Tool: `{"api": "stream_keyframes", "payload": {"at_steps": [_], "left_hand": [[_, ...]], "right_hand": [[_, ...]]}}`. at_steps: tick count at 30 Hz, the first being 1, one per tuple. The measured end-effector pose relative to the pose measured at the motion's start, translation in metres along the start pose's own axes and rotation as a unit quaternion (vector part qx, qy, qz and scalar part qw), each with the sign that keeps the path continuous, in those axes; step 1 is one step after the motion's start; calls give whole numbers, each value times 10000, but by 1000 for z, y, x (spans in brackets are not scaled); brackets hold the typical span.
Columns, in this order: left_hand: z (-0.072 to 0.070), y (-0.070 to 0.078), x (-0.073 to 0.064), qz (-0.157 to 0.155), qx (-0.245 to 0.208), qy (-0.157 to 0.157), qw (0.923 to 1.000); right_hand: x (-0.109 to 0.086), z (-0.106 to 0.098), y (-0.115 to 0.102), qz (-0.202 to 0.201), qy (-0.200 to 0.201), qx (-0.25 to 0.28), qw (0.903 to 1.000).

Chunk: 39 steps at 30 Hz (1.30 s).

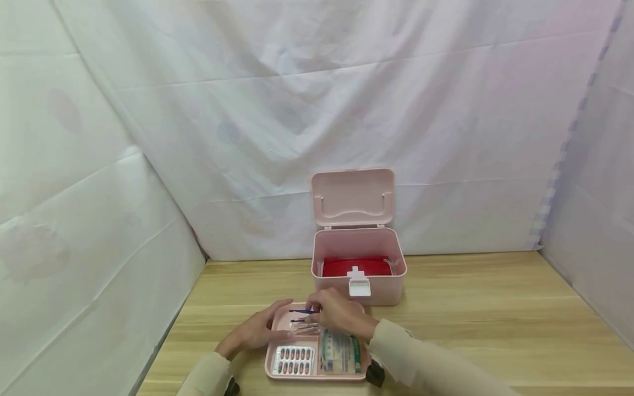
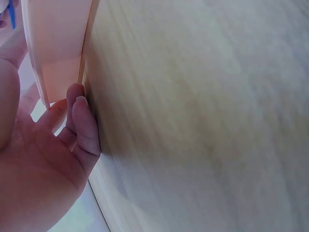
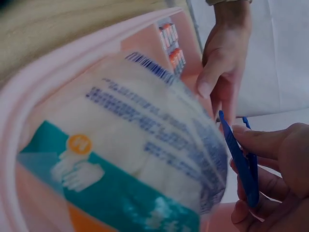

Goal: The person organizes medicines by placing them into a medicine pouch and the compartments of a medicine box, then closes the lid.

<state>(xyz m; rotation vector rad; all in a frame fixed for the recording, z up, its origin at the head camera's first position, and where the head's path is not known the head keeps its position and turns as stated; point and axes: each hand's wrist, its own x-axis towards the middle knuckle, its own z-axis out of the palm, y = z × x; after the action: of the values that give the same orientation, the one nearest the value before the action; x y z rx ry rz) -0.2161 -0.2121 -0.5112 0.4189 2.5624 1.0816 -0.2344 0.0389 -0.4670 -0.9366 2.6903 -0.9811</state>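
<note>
A shallow pink tray [image 1: 367, 352] lies on the wooden table in front of an open pink box [image 1: 356, 289]. My right hand [image 1: 317, 312] pinches blue tweezers [image 1: 300, 312] over the tray's far end; they appear close up in the right wrist view as blue tweezers [image 3: 241, 166] between my fingertips [image 3: 256, 140]. My left hand [image 1: 269, 324] holds the tray's left rim, with its thumb over the rim and its fingers [image 2: 79, 113] against the tray's outer wall [image 2: 58, 58]. In the tray lie a blister pack of capsules [image 1: 294, 361] and a packet of gauze [image 1: 339, 353].
The box's lid [image 1: 353, 197] stands upright, and a red pouch with a white cross [image 1: 354, 268] lies inside. White sheets hang behind and on both sides. The wooden table [image 1: 495, 308] stretches to the right; its left edge runs close to my left arm.
</note>
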Motion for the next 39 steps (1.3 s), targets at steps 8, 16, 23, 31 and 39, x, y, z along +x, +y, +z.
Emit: {"api": "stream_keyframes", "payload": {"at_steps": [8,16,23,31,39], "left_hand": [[-1,-2,1,133,18,17,9999],[-1,-2,1,245,20,12,9997],[0,-2,0,249,9,11,9997],[0,-1,0,238,96,26,9997],[0,0,-1,116,23,55,9999]], "right_hand": [[4,9,13,355,-206,120,9991],[1,12,15,453,-374,97,9982],[-2,10,12,702,-337,-77,9969],[-13,-2,3,464,42,-702,9964],[-56,-24,5,-268,367,-518,9976]]}}
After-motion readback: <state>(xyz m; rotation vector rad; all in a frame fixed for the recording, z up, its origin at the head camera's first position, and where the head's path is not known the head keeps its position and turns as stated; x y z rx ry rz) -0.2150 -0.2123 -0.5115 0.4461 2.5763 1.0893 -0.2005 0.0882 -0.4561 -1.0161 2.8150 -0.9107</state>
